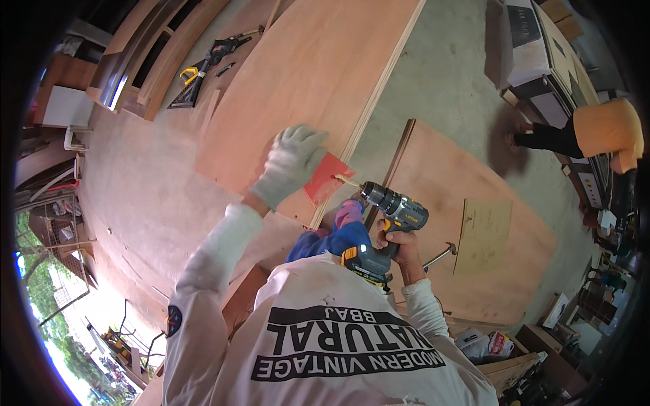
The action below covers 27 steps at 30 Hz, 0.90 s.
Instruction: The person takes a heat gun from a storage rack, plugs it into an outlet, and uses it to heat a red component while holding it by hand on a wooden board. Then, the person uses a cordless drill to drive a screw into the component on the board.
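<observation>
My left hand [293, 157], in a pale knit glove, lies over a wooden panel [298, 81] with its fingers stretched out, against a red flat piece [328, 178] at the panel's near corner. My bare right hand [401, 247] is closed round the handle of a grey and black cordless drill [399, 208]. The drill points left, and its pale drill bit [347, 181] reaches over the red piece. Whether the tip touches it, I cannot tell.
Another wooden panel [447, 176] lies to the right, with a brown sheet [482, 237] and a hammer [441, 256] on it. A black and yellow tool [210, 64] sits at the upper left. A person in an orange shirt [606, 132] stands at the far right.
</observation>
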Each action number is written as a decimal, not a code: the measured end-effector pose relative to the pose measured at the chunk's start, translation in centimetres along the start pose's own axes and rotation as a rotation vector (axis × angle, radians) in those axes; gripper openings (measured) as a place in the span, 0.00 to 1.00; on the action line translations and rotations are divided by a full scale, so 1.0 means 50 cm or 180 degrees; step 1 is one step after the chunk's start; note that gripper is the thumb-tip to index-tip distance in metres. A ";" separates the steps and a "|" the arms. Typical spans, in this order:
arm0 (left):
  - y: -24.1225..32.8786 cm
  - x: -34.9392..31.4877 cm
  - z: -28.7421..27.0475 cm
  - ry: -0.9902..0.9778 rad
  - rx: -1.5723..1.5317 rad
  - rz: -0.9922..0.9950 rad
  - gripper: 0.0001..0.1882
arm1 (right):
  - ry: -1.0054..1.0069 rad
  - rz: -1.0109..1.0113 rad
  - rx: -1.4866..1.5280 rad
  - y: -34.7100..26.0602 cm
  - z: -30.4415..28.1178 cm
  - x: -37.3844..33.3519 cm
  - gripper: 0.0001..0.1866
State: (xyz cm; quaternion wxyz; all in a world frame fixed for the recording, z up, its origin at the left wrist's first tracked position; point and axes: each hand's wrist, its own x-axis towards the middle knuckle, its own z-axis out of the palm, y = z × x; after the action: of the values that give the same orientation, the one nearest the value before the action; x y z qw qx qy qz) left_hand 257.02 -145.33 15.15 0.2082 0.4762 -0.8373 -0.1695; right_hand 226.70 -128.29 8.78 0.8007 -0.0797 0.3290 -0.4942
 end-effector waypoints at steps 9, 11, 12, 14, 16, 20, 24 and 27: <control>-0.025 0.036 0.056 -0.0300 0.0684 0.1024 0.09 | 0.0007 0.0221 -0.0229 0.000 -0.024 -0.003 0.27; -0.034 0.036 0.057 -0.0293 0.0713 0.1108 0.09 | 0.0057 0.0203 -0.0246 -0.005 -0.015 -0.001 0.27; -0.033 0.037 0.056 -0.0302 0.0620 0.1123 0.10 | 0.0106 0.0204 -0.0261 -0.008 -0.011 -0.003 0.27; -0.030 0.044 0.054 -0.0331 0.0518 0.1145 0.10 | 0.0111 0.0184 -0.0279 -0.009 -0.010 -0.001 0.27; -0.030 0.049 0.046 -0.0357 0.0434 0.1308 0.10 | 0.0110 0.0179 -0.0264 -0.003 -0.009 -0.002 0.26; -0.034 0.048 0.048 -0.0382 0.0544 0.1396 0.10 | 0.0044 0.0185 -0.0546 -0.025 0.005 0.017 0.25; -0.023 0.039 0.049 -0.0267 0.0363 0.1426 0.10 | 0.0244 0.0300 -0.0231 -0.029 0.018 0.006 0.20; -0.021 0.039 0.042 -0.0272 0.0390 0.1475 0.11 | 0.0275 0.0346 -0.0092 -0.020 0.005 -0.002 0.21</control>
State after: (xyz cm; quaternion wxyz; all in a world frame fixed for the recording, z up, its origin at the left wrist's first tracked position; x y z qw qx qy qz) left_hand 255.79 -147.36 13.19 0.1767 0.2756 -0.9410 -0.0861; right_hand 226.08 -128.73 9.46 0.8102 -0.0518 0.3743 -0.4482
